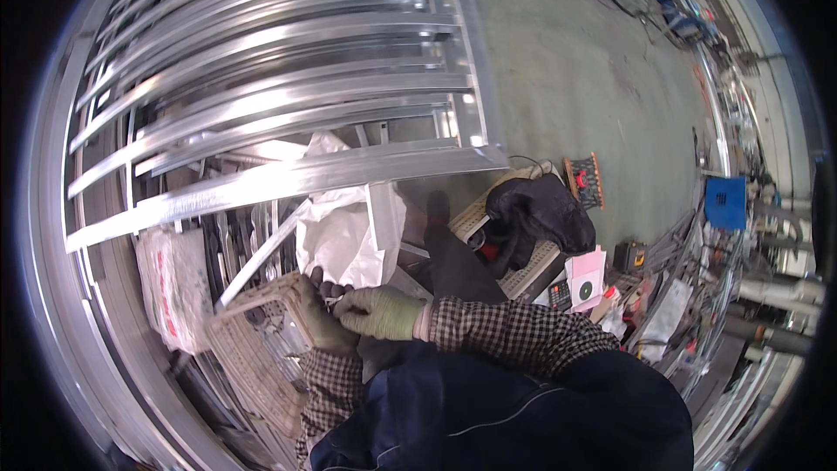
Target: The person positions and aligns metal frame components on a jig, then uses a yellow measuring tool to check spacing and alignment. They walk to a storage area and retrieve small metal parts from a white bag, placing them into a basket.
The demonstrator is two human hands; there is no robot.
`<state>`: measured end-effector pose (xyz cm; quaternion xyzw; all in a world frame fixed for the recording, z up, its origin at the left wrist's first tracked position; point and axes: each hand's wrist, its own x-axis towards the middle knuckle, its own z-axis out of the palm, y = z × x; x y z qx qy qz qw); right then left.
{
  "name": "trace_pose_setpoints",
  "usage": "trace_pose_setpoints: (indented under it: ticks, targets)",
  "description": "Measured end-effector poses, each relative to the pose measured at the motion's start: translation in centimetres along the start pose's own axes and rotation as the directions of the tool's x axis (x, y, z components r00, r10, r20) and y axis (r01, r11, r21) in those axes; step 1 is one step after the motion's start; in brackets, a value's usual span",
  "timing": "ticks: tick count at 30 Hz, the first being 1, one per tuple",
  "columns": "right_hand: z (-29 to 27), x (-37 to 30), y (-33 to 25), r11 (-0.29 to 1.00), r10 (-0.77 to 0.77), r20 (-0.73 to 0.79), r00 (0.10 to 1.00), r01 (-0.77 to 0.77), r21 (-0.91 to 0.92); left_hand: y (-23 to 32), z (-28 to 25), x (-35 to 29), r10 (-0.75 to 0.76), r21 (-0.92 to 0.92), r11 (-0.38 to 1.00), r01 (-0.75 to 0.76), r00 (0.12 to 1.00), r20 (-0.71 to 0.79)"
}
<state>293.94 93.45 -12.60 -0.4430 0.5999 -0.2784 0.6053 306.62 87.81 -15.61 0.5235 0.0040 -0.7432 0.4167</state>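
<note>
My left hand [326, 321], in a greenish work glove with dark fingertips, is closed with its fingers curled upward. From the right, my right hand [381, 312] in a matching glove reaches across and meets it, fingers pinched together. Something small seems to be between the fingertips, too small to make out. Right beside my left hand is a beige plastic basket [247, 365], tilted in view, with small metal pieces inside. Just beyond my hands lies a white sack [344, 240].
A large stack of silvery metal frames [288, 92] fills the far left. A wrapped package [173, 288] lies at left. To the right are a dark jacket [545, 214], a calculator [559, 295], a cord reel [584, 181] and a blue bin [725, 202].
</note>
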Motion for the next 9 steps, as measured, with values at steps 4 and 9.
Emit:
trace_pose_setpoints:
  ticks: [4, 9]
  targets:
    - [-2.8, -2.8, -2.5, 0.993, -0.113, 0.183, 0.977, 0.118, -0.016, 0.9, 2.1, -3.2, 0.009, -0.011, 1.000, -0.008, 0.997, 0.071]
    - [-6.0, -4.4, -3.6, 0.892, -0.405, 0.145, 0.903, 0.425, -0.156, 2.1, 5.7, -6.2, 0.024, 0.026, 0.999, -0.035, 0.938, 0.347]
